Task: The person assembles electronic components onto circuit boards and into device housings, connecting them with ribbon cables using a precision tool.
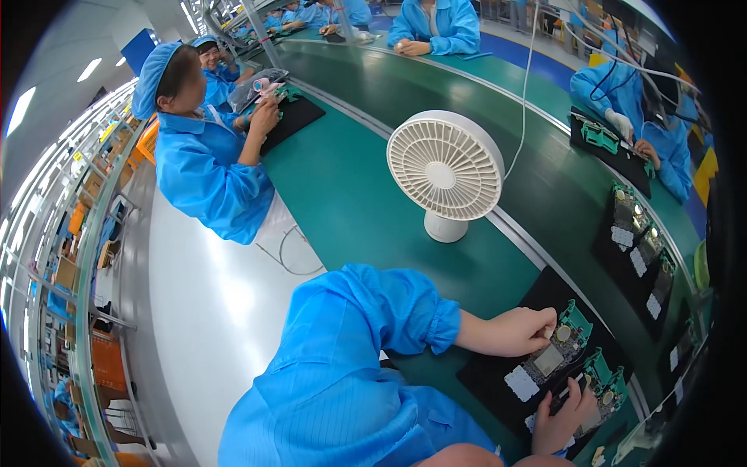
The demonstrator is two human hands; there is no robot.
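Desk: long green desk (350, 202) curves past you, with workers in blue coats seated along it.
Mat: your black mat (498, 381) lies at the desk's near edge.
Left hand: your left hand (517, 331) pinches a small pale piece against the green circuit board (562, 346).
Right hand: your right hand (564, 420) rests, fingers loosely spread, on a second board (603, 385), holding nothing.
Nearby: white fan (445, 173) stands just beyond your left sleeve (366, 311).

Electronics assembly line, as far as I can see. Workers in blue smocks (204, 175) sit along a long green bench (350, 202); circuit boards in green fixtures (634, 226) on black mats.
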